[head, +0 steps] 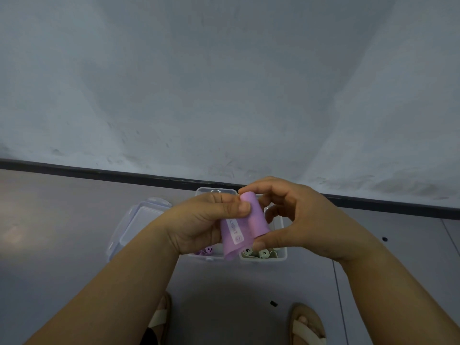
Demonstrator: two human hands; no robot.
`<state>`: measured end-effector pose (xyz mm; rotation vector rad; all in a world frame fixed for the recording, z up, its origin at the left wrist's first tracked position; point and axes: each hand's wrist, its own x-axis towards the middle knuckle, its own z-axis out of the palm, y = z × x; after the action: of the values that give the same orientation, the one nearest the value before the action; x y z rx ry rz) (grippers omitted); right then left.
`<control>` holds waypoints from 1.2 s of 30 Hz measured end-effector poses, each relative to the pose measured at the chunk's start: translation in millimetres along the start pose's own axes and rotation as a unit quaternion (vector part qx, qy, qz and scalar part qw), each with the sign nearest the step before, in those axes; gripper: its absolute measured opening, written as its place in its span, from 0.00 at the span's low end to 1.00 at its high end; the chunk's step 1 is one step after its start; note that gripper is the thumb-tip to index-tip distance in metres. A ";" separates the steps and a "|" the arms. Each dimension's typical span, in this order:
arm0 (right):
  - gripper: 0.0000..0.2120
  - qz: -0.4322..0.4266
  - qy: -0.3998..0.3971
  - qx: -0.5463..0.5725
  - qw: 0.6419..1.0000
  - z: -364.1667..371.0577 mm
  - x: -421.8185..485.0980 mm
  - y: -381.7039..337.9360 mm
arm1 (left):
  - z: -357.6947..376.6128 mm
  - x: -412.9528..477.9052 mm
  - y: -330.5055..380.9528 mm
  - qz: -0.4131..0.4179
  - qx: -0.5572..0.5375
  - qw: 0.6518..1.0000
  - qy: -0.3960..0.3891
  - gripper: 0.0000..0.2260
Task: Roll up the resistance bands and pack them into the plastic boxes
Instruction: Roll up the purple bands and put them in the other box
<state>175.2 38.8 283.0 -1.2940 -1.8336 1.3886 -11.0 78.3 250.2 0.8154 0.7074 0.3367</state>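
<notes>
purple band (pixel 242 226) | part-rolled, roll axis upright | left hand (pixel 199 222), right hand (pixel 293 220) grip pinching it

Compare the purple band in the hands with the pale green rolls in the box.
The purple band is held above the box by the left hand and right hand, only partly rolled, its end hanging loose. The pale green rolls are fully coiled and sit inside the clear plastic box. Both look like flat resistance bands.

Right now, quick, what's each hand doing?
Left hand: closed, pinching the purple resistance band between thumb and fingers.
Right hand: closed on the same band's rolled part.
</notes>
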 end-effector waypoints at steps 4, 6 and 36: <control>0.28 -0.011 0.025 0.000 1.000 -2.0 -0.7 1.0 | -0.8 -0.2 0.1 0.000 -0.024 1.000 -0.017 0.22; 0.27 -0.013 0.038 0.006 0.999 -4.5 -2.2 1.7 | -1.2 -1.2 1.9 -0.011 -0.011 1.000 -0.004 0.20; 0.29 0.014 0.007 -0.073 0.997 0.0 -1.2 6.7 | 8.4 -2.4 4.1 -0.035 0.019 0.996 0.080 0.09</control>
<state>178.2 38.0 277.0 -1.4029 -1.9456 1.2765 -7.0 75.1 258.4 0.8035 0.8918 0.3277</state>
